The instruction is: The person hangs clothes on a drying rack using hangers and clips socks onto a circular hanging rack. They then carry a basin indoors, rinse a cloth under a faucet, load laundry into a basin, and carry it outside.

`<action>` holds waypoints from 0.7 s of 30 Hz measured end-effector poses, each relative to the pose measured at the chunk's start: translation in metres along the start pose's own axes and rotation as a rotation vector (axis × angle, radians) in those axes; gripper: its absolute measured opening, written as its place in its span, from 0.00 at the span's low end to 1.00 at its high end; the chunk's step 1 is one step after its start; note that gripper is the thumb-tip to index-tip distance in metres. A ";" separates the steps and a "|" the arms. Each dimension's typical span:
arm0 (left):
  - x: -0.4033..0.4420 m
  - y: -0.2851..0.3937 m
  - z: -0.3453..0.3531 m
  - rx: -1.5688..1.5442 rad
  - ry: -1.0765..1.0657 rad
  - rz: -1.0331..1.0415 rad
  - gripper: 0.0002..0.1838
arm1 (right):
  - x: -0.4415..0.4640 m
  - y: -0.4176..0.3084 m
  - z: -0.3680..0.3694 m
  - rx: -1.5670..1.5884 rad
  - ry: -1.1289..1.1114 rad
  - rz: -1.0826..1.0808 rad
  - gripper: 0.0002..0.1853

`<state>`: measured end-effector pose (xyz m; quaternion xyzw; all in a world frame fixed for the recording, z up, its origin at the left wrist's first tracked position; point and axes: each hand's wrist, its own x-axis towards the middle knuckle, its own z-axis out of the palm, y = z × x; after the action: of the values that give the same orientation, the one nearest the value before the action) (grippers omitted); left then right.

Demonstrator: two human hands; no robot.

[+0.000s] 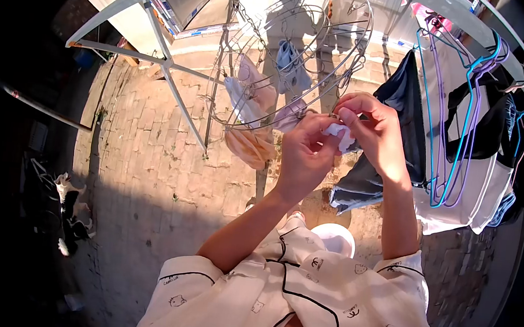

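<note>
Both hands meet at the lower right rim of a round wire drying hanger (363, 47) fitted with chains and clips. Bunched in the fingers of my left hand (307, 152) is a small white cloth (339, 133); its exact kind is hidden by the folds. My right hand (375, 131) is closed in a pinch just above the cloth, at a small clip below the hanger, mostly covered by the fingers. From other clips hang a blue sock-like piece (290, 65), a pale lilac piece (290, 114), a light blue-white piece (241, 101) and a peach cloth (249, 148).
Dark jeans (399, 114) hang close on the right, beside blue and purple hangers (465, 132) and white garments (459, 208). A metal frame (167, 64) stands at left on brick paving (152, 128). A white bucket-like object (333, 238) is below my arms.
</note>
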<state>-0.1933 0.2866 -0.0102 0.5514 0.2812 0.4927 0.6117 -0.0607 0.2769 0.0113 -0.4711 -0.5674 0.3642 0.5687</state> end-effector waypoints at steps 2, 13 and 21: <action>0.000 0.002 -0.004 -0.030 -0.030 -0.001 0.05 | 0.000 0.005 -0.003 0.169 -0.065 0.112 0.09; -0.009 0.008 -0.028 -0.056 -0.089 -0.039 0.05 | 0.019 0.023 0.000 0.500 -0.359 0.193 0.14; -0.020 -0.002 -0.032 0.142 0.141 -0.032 0.06 | 0.020 0.024 0.000 0.409 -0.176 0.148 0.12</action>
<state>-0.2280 0.2809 -0.0236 0.5527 0.3668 0.4992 0.5575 -0.0561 0.3028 -0.0054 -0.3527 -0.4931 0.5521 0.5724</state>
